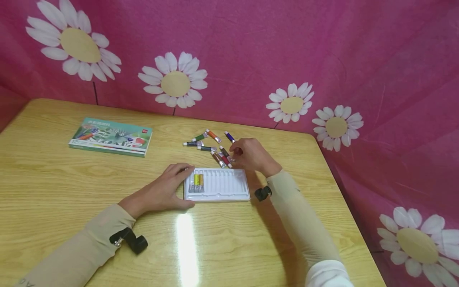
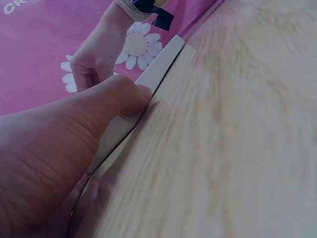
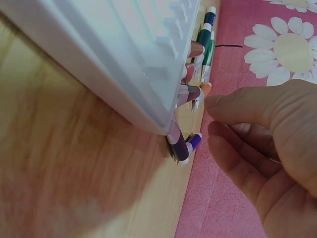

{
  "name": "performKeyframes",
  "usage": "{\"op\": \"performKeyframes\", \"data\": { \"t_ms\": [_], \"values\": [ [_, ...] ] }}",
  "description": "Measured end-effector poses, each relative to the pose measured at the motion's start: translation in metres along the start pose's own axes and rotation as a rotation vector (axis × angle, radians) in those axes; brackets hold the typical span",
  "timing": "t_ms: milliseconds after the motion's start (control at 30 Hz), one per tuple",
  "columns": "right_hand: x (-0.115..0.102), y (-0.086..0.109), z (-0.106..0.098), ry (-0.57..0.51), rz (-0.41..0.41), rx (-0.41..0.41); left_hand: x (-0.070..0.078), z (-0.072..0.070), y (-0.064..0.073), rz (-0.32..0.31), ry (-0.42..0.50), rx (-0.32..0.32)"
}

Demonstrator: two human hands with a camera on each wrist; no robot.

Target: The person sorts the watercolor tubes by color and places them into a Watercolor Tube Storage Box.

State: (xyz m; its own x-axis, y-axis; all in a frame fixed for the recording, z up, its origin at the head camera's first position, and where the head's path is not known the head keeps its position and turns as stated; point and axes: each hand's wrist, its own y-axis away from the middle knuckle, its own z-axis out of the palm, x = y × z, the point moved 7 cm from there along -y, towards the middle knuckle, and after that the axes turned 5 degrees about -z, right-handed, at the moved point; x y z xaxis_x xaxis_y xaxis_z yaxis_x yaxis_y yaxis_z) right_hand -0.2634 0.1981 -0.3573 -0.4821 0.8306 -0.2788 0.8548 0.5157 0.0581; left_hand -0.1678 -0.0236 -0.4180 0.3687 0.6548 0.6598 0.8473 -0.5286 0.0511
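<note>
A white plastic paint tray point(image 1: 226, 184) with slots lies on the table, and my left hand point(image 1: 165, 189) grips its left end, thumb at the near edge and fingers at the far edge. Three paint tubes, one of them yellow point(image 1: 196, 181), fill slots at that end. Behind the tray lies a loose group of several paint tubes, among them a red tube point(image 1: 225, 159) and an orange tube point(image 1: 213, 136). My right hand point(image 1: 252, 156) hovers at the right side of this group. In the right wrist view its thumb and fingers are apart, near a blue-violet tube point(image 3: 194, 142), with nothing between them.
A teal paint box point(image 1: 111, 137) with a printed picture lies at the back left of the wooden table point(image 1: 71, 191). A pink cloth point(image 1: 229, 48) with white daisies hangs behind the table and along its right side.
</note>
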Motion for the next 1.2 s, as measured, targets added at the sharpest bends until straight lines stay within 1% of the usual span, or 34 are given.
{"op": "performKeyframes", "data": {
  "t_ms": [167, 300, 500, 600, 800, 933, 1067, 1200],
  "values": [
    [0.003, -0.007, -0.005, 0.013, -0.006, 0.007, -0.001, 0.001, 0.000, -0.007, 0.001, -0.005],
    [0.006, -0.018, -0.013, 0.039, -0.018, 0.009, -0.002, 0.001, 0.000, -0.010, 0.001, -0.001],
    [0.004, -0.036, -0.023, 0.031, -0.086, 0.039, -0.003, 0.001, 0.001, -0.014, 0.011, -0.001],
    [0.003, -0.044, -0.024, 0.014, -0.099, 0.051, -0.003, 0.001, 0.001, -0.010, 0.011, 0.002],
    [0.001, -0.063, -0.016, -0.039, -0.056, 0.044, -0.003, 0.002, 0.000, -0.006, 0.010, 0.004],
    [0.000, -0.076, -0.007, -0.035, -0.025, 0.013, -0.002, 0.001, 0.001, -0.006, 0.010, 0.005],
    [-0.004, -0.088, 0.000, 0.025, -0.003, -0.014, -0.002, 0.000, 0.000, -0.002, 0.013, 0.006],
    [-0.008, -0.099, 0.004, 0.063, 0.064, -0.015, -0.002, -0.001, 0.000, -0.003, 0.011, 0.006]
  ]
}}
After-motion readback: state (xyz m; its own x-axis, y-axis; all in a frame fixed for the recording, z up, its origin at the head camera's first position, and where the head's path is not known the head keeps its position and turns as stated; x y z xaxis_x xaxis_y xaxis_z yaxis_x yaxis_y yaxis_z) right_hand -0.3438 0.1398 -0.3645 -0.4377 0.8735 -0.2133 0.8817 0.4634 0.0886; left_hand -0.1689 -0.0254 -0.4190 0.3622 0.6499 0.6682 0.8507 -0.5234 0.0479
